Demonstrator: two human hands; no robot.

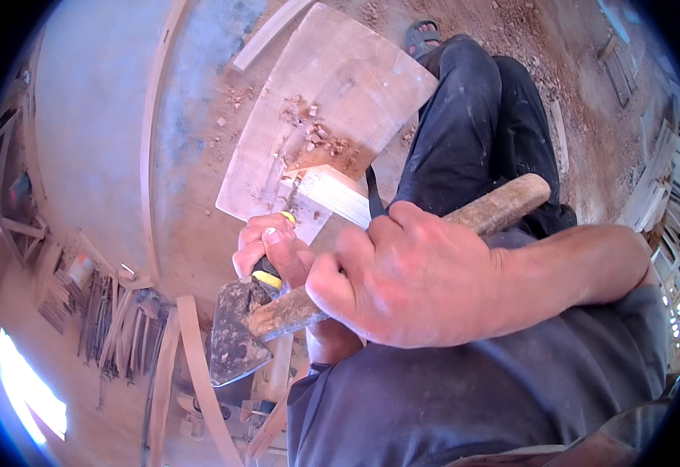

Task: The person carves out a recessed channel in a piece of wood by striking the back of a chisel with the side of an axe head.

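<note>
By the near edge of the board (pixel 348 62), I have the left hand (pixel 278 253) wrapped round a chisel (pixel 267 279), the right hand (pixel 422 280) gripping a hatchet (pixel 239 331).

- Here's my right grip (pixel 410 280), curled tight, the back of it turned up toward me!
- My right forearm (pixel 558 268) lies straight across in front of my torso (pixel 472 397), elbow (pixel 637 261) bent out to the right.
- My left grip (pixel 270 249), just beyond, is closed too, fingers (pixel 250 247) folded in.
- My left wrist (pixel 334 341) is partly hidden, tucked beneath the right.
</note>
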